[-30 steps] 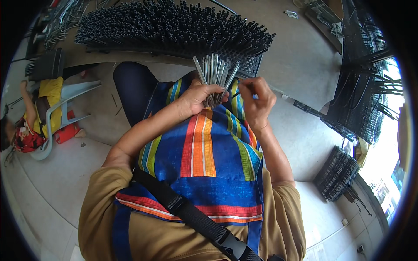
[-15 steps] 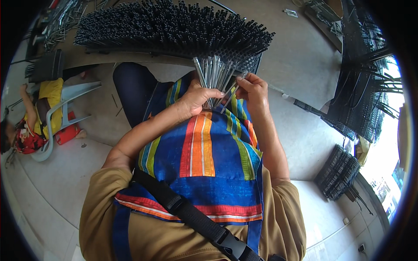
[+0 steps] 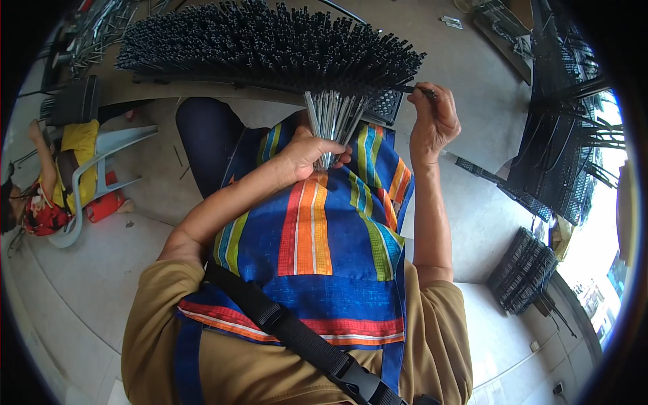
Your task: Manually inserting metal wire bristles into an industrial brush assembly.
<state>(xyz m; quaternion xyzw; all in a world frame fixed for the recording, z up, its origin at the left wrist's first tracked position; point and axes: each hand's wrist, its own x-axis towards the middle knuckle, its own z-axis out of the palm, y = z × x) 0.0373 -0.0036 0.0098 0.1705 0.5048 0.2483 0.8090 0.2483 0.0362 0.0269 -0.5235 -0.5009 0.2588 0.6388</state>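
Observation:
My left hand is wrapped round a fanned bundle of thin silver metal strips above my lap, their upper ends pointing at the rack. Out to the right, my right hand is raised with its fingers pinched on a thin black rod. That rod points left toward the right end of a dense mass of upright black rods. Whether its far end touches the others cannot be made out. The black rods stand in a perforated black tray on the table ahead.
The brown table spreads ahead and right. Loose metal pieces lie at the far left, small ones at the back. Black mesh racks stand at right, a black stack below. Another person sits on a grey chair at left.
My right hand has moved from beside the silver bundle, where it held a silver strip, up and right to the rack's end, now with a black rod. My left hand keeps its hold.

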